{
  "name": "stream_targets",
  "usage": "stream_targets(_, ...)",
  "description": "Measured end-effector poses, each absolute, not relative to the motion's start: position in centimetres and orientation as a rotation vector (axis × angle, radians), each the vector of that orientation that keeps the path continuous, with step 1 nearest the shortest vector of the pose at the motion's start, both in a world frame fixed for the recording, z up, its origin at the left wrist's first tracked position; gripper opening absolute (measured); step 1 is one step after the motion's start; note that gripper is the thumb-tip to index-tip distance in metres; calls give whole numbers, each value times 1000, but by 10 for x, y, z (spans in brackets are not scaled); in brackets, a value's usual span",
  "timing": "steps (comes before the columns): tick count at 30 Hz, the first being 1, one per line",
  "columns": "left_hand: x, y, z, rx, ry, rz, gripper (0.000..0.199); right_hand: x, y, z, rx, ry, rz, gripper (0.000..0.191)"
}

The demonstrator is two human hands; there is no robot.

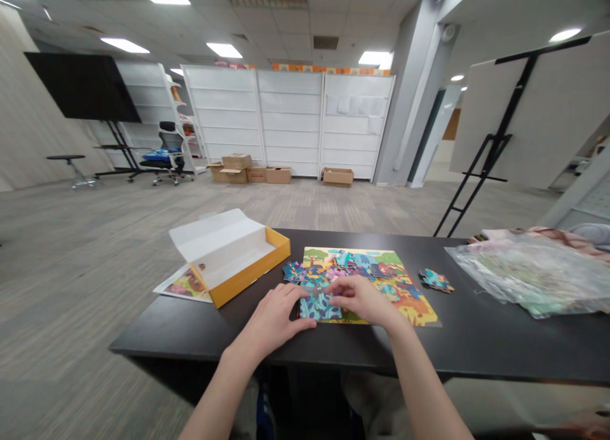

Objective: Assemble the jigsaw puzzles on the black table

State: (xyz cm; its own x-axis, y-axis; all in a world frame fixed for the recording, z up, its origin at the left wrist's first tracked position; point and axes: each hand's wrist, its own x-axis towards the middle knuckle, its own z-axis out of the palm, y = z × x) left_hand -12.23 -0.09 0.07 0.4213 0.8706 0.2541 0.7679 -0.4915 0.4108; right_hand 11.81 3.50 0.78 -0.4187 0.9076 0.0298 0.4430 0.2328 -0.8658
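Observation:
A colourful picture sheet point(419, 309) lies on the black table, with joined jigsaw pieces point(320, 308) on its near left part. My left hand point(276, 316) rests at the left edge of those pieces, its thumb and fingers apart. Over the middle of the sheet is my right hand point(359, 298), fingers curled and thumb close to the index finger. Whatever lies between those fingertips is too small to make out. Loose jigsaw pieces point(294, 273) are heaped along the sheet's left and upper part. Another small pile of jigsaw pieces point(436, 280) sits right of the sheet.
An open yellow box point(252, 271) with a white inside stands at the table's left, partly over a printed sheet point(183, 286). Clear plastic bags point(534, 271) lie on the right. Beyond the table are cardboard boxes point(236, 162), white shelving point(290, 122) and a black stand point(490, 149).

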Motion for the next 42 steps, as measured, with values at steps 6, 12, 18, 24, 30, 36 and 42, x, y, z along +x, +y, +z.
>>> stream_targets(6,-121,2,-2,2445,1424,664,39,112,39,10,-1345,-2145,902,13)
stream_targets(12,-121,2,-1,2433,1440,640,39,114,39,12,-1429,-2261,694,11)
stream_targets(18,-119,-2,4,2432,1489,609,41,112,40,10,-1421,-2298,629,18)
stream_targets(24,-122,-5,6,2436,1519,562,46,111,42,8,-1334,-2356,688,17)
stream_targets(30,-124,-6,6,2438,1518,524,40,111,39,11,-1310,-2385,677,21)
stream_targets(36,-124,-6,5,2432,1520,503,38,108,40,9,-1349,-2376,652,18)
stream_targets(42,-125,-4,3,2436,1503,515,38,104,41,8,-1410,-2357,652,17)
